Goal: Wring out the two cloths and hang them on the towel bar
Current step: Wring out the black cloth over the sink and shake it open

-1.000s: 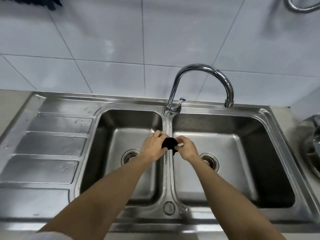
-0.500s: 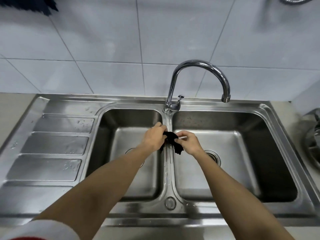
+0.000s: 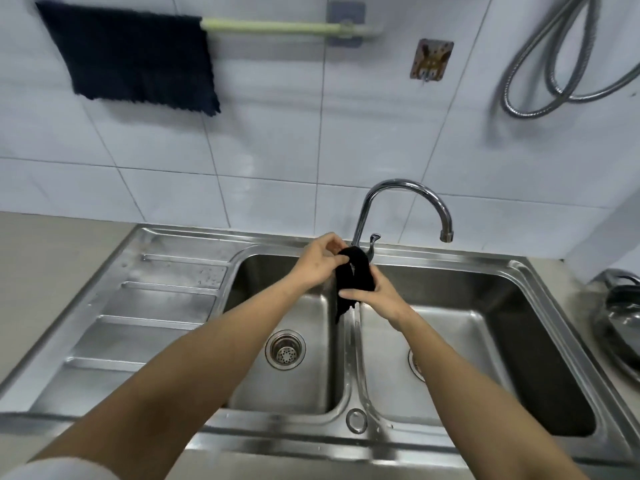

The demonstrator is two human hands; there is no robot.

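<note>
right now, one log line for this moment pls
stage: wringing | black cloth gripped by left hand and right hand over sink divider | dark cloth hung on towel bar

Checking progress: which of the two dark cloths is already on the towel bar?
The flat cloth at upper left, draped over the towel bar. The other cloth is bunched in both hands over the sink.

Both hands hold 1 cloth above the divider of the sink, before the faucet. Another cloth hangs on the towel bar, behind and left.
</note>
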